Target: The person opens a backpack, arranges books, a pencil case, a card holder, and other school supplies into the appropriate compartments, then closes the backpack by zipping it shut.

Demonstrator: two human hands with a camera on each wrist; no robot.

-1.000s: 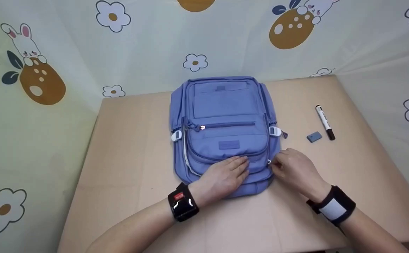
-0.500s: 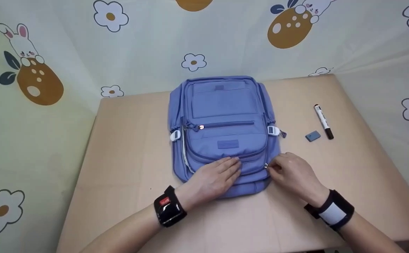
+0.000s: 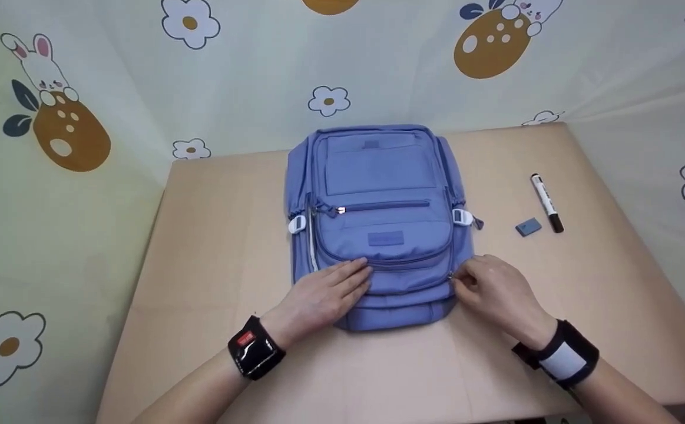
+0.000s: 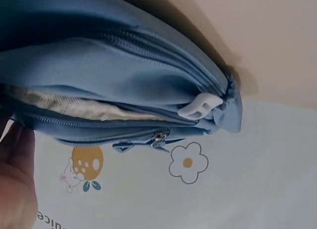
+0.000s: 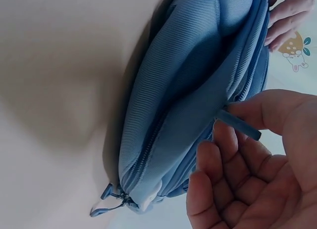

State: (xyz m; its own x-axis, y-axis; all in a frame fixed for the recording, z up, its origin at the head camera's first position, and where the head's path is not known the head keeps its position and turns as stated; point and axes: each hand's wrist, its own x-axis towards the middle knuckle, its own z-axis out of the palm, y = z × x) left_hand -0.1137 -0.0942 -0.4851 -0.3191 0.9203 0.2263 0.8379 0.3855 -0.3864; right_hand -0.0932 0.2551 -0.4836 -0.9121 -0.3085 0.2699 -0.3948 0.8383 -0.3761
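Observation:
A blue backpack (image 3: pixel 380 171) lies on the table, its front facing up. My left hand (image 3: pixel 318 294) rests with straight fingers on its lower left front. At the lower right edge, my right hand (image 3: pixel 498 291) pinches a zipper pull (image 5: pixel 240 125) between thumb and finger, which shows in the right wrist view. Along the bag's left side a pocket zipper gapes, and pale lining (image 4: pixel 74 105) shows through in the left wrist view. My left palm hides part of the lower pocket seam.
Right of the backpack lie a blue-grey eraser (image 3: pixel 528 227) and a black-capped white marker (image 3: pixel 547 203). The tan tabletop (image 3: pixel 212 235) meets a patterned curtain (image 3: pixel 248 76) at the back. White buckles (image 3: pixel 462 218) sit on the bag's sides.
My left hand has slid left across the lower front of the backpack. My right hand has drawn the zipper pull slightly down the right edge, then stayed nearly still.

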